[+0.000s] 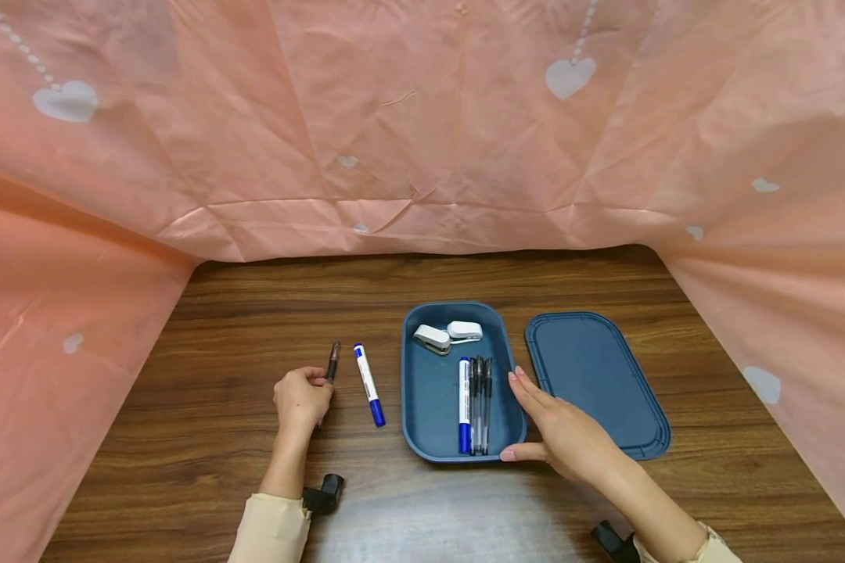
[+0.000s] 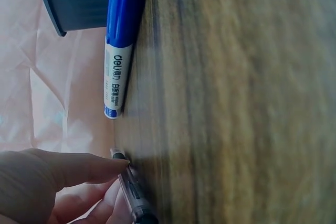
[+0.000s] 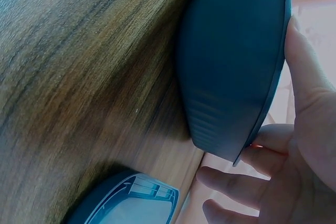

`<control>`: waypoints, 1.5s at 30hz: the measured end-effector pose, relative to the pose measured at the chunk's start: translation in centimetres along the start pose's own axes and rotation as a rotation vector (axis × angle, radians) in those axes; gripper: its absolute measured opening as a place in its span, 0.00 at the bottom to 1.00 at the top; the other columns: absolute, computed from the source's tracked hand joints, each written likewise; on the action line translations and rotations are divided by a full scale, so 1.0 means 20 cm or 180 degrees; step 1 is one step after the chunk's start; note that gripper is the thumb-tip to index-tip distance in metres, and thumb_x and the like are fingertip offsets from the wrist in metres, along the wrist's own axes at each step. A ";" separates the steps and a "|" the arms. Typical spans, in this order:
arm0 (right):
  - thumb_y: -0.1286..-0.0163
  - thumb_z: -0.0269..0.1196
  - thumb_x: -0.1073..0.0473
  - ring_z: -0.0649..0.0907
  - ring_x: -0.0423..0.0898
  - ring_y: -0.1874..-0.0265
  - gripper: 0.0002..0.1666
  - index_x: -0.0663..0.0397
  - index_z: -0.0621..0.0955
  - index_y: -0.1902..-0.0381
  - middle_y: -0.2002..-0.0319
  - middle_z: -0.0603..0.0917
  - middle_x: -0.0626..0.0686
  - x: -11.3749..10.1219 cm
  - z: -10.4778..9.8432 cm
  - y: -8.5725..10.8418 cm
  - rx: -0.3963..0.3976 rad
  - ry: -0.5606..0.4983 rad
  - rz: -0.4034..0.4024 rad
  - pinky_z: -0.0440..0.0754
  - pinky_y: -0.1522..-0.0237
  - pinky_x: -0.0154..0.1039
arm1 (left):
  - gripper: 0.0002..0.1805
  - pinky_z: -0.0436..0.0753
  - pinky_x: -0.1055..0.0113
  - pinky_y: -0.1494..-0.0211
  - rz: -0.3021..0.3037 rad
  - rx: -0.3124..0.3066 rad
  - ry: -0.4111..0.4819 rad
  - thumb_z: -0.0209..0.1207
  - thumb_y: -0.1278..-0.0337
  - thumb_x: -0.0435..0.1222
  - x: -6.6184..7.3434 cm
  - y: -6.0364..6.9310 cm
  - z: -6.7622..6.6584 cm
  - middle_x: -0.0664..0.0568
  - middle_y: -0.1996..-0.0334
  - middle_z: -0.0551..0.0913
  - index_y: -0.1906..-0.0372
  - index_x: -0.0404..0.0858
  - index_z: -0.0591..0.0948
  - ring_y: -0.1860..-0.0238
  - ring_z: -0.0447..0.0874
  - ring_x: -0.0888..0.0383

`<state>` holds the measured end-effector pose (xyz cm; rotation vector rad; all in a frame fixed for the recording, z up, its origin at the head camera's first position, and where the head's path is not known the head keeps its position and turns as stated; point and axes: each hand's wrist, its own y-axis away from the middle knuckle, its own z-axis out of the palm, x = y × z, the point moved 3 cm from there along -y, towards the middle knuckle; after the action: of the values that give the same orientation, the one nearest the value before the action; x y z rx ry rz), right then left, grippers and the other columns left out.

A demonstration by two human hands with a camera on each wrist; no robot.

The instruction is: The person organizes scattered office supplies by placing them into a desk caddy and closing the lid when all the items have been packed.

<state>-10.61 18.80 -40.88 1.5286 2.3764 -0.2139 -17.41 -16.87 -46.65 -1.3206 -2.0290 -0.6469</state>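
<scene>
My left hand (image 1: 304, 397) pinches a black gel pen (image 1: 334, 361) between thumb and fingers, low over the wooden table. To its right lies a whiteboard marker (image 1: 369, 385) with a white barrel and blue cap, also close by in the left wrist view. My right hand (image 1: 570, 438) rests on the right front corner of a dark blue box (image 1: 410, 422), thumb and fingers fairly straight against the rim. Inside the box are two small white staplers (image 1: 433, 338), a second blue-capped marker (image 1: 464, 407) and several black gel pens (image 1: 480, 407) side by side.
The dark blue box lid (image 1: 598, 375) lies on the wooden table (image 1: 253, 305), right of the box and near my right hand. A pink cloth (image 1: 422, 141) with white hearts encloses the table at the back and both sides.
</scene>
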 end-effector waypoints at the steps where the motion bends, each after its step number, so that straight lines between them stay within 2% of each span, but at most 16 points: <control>1: 0.44 0.66 0.37 0.73 0.62 0.36 0.56 0.61 0.60 0.27 0.26 0.59 0.62 0.00 0.00 0.00 -0.0001 -0.0001 0.0001 0.74 0.42 0.62 | 0.13 0.78 0.56 0.56 0.0003 0.0020 0.0003 0.62 0.52 0.28 0.00 0.00 0.00 0.43 0.67 0.89 0.58 0.31 0.86 0.64 0.86 0.48; 8: 0.44 0.66 0.37 0.74 0.62 0.36 0.56 0.60 0.60 0.27 0.26 0.59 0.62 0.00 0.00 0.00 -0.0001 -0.0004 0.0006 0.74 0.42 0.62 | 0.13 0.78 0.53 0.52 0.0010 0.0060 0.0135 0.61 0.51 0.28 0.01 0.02 -0.01 0.41 0.66 0.89 0.58 0.30 0.86 0.61 0.87 0.45; 12: 0.45 0.67 0.37 0.74 0.62 0.36 0.56 0.61 0.60 0.27 0.26 0.59 0.62 0.00 0.00 0.00 0.0014 -0.0001 -0.0003 0.75 0.42 0.61 | 0.12 0.79 0.54 0.52 0.0049 0.0123 0.0224 0.63 0.50 0.30 0.05 0.03 -0.02 0.42 0.65 0.89 0.58 0.32 0.87 0.61 0.88 0.47; 18: 0.44 0.66 0.37 0.73 0.62 0.36 0.56 0.61 0.60 0.27 0.26 0.59 0.62 0.00 0.00 0.00 0.0011 0.0006 -0.0010 0.74 0.42 0.62 | 0.12 0.81 0.65 0.61 0.0137 0.0147 0.0407 0.65 0.49 0.34 0.16 0.06 -0.08 0.45 0.64 0.90 0.58 0.36 0.88 0.62 0.89 0.51; 24: 0.44 0.66 0.37 0.73 0.62 0.36 0.56 0.61 0.60 0.27 0.26 0.59 0.62 0.00 0.00 0.00 -0.0001 -0.0002 -0.0003 0.74 0.42 0.62 | 0.13 0.78 0.80 0.68 0.0144 0.0010 0.0785 0.67 0.49 0.35 0.29 0.11 -0.13 0.45 0.61 0.89 0.56 0.38 0.87 0.62 0.88 0.57; 32: 0.44 0.66 0.37 0.73 0.62 0.36 0.56 0.61 0.60 0.27 0.26 0.59 0.62 0.00 0.00 0.00 0.0010 -0.0014 -0.0007 0.74 0.42 0.62 | 0.14 0.81 0.80 0.62 0.0263 -0.0256 0.1498 0.67 0.48 0.31 0.48 0.19 -0.16 0.43 0.57 0.88 0.53 0.36 0.86 0.59 0.88 0.58; 37: 0.44 0.66 0.37 0.73 0.62 0.35 0.56 0.61 0.60 0.27 0.26 0.58 0.62 0.00 0.00 0.00 -0.0008 -0.0030 -0.0003 0.74 0.42 0.62 | 0.15 0.82 0.79 0.61 0.0386 -0.0444 0.1846 0.67 0.49 0.29 0.57 0.24 -0.12 0.41 0.58 0.88 0.54 0.33 0.86 0.60 0.88 0.60; 45: 0.44 0.66 0.37 0.73 0.62 0.36 0.56 0.61 0.60 0.27 0.26 0.59 0.62 0.00 0.00 0.00 0.0010 -0.0035 -0.0018 0.74 0.42 0.63 | 0.15 0.83 0.77 0.59 0.0295 -0.0706 0.2348 0.66 0.49 0.25 0.62 0.29 0.03 0.36 0.57 0.87 0.53 0.28 0.84 0.63 0.87 0.64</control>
<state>-10.60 18.85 -40.94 1.5185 2.3731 -0.2268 -15.99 -6.65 -37.73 -1.0625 -1.3182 -1.1400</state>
